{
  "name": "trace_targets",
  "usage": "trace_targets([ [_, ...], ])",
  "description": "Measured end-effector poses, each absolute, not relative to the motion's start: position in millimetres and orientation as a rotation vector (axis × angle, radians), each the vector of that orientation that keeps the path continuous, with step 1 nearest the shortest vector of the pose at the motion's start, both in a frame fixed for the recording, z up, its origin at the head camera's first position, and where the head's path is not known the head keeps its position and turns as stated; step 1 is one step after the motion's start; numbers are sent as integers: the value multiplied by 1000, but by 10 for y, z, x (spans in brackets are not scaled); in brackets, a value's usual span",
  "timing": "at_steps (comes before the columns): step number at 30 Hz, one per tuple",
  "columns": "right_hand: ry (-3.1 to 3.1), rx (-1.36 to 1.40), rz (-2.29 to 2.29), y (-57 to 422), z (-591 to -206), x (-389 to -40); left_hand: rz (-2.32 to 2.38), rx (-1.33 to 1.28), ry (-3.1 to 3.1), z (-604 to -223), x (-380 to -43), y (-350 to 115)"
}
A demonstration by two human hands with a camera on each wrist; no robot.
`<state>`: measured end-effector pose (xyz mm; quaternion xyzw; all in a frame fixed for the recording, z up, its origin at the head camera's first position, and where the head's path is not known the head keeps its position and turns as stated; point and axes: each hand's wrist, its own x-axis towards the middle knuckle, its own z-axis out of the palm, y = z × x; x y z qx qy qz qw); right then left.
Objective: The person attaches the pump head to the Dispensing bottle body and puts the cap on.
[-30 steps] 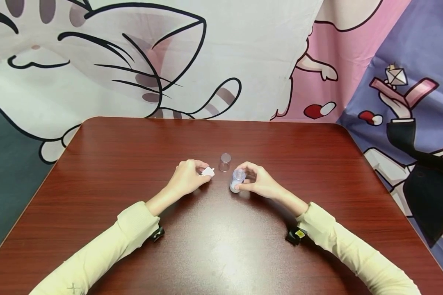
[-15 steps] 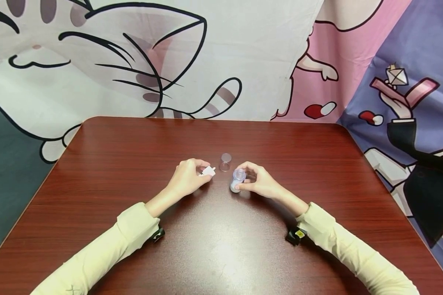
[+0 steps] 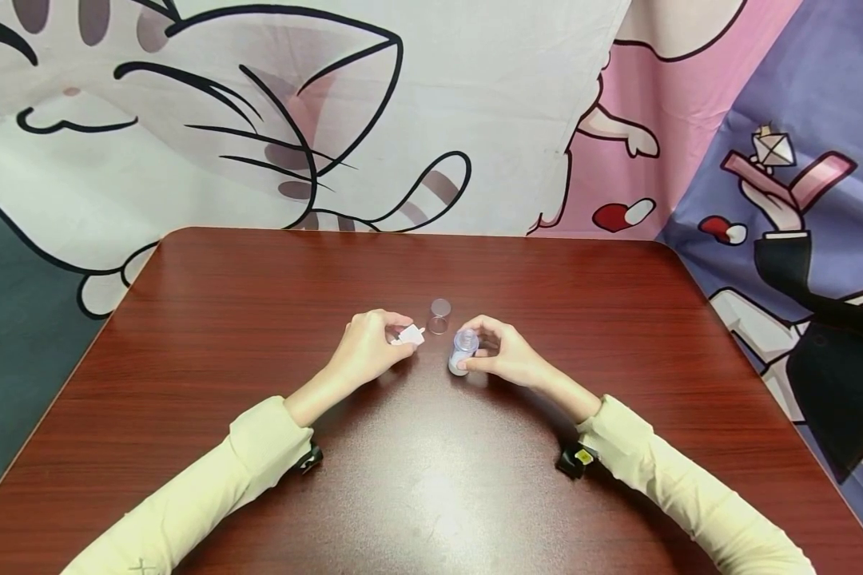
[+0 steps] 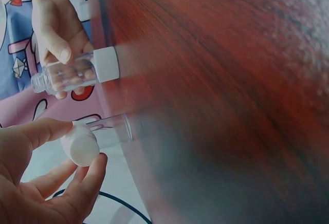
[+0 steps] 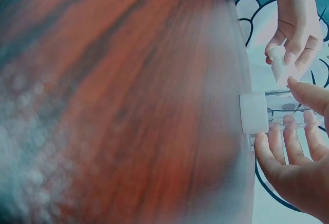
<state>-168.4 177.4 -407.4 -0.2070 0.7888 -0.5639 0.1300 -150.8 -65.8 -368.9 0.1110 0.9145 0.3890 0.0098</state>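
Note:
Between thumb and fingertips, my left hand [image 3: 363,349] pinches a small white cap-like piece [image 3: 411,335] with a short nozzle on its side, held above the table. In the left wrist view this white piece [image 4: 84,148] shows a smooth round end. My right hand [image 3: 509,354] grips a clear bottle [image 3: 462,351] upright on the table, its threaded neck uncovered. The bottle's white base [image 5: 254,113] shows in the right wrist view, thumb and fingers spread around the clear body. Just behind the gap between both hands stands a clear cylindrical cover [image 3: 439,318].
Everything sits on a reddish-brown wooden table [image 3: 295,279] with rounded far corners. Cartoon-printed cloth [image 3: 503,120] hangs close behind the far edge. Both wrists carry small black cameras [image 3: 574,460] below the sleeve cuffs.
My left hand has shifted slightly to the right with the white piece, bringing it closer to the bottle and the clear cover. The right hand and the bottle stay where they were.

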Motion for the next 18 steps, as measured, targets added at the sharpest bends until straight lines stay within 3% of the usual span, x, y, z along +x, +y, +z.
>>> trace_targets([
  [18, 2255, -632, -1665, 1784, -4088, -1693, 1200, 386, 2899, -3676, -1485, -612],
])
